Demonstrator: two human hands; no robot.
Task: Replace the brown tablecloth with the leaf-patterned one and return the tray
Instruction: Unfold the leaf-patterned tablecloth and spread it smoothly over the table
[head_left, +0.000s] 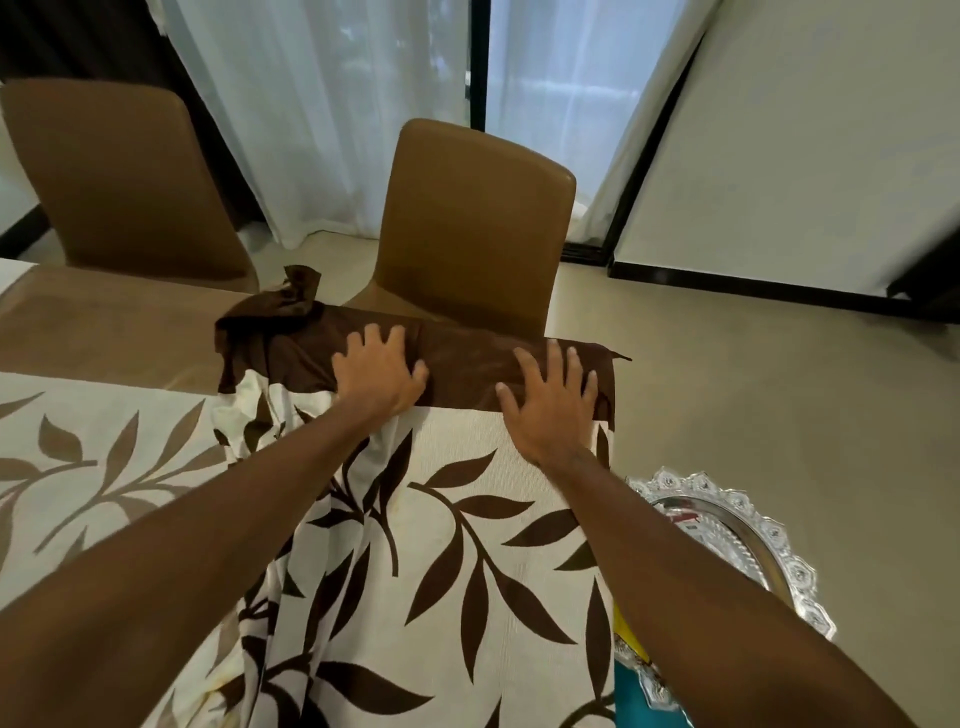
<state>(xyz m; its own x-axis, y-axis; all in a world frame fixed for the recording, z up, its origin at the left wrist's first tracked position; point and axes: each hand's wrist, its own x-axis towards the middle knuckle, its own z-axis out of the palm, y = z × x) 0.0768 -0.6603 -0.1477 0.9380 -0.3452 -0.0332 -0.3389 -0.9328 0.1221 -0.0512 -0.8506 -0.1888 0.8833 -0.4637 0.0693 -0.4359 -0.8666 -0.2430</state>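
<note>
The brown tablecloth (467, 358) lies as a narrow dark strip along the table's far edge, bunched into a crumpled lump at its left end. The white leaf-patterned cloth (447, 545) covers the near part of the table, wrinkled on its left side, and its far edge meets the brown strip. My left hand (382, 371) rests palm down on the brown cloth, fingers spread and slightly curled. My right hand (550, 400) lies flat on it further right, near the table's corner. The ornate silver tray (779, 545) sits low to the right of the table, partly hidden by my right forearm.
Two tan chairs stand beyond the far edge, one (472, 228) directly behind my hands and one (124, 182) to the left. The table's left part (104, 332) shows a paler leaf print and a tan band. White curtains (322, 104) hang behind. Beige floor (779, 389) lies to the right.
</note>
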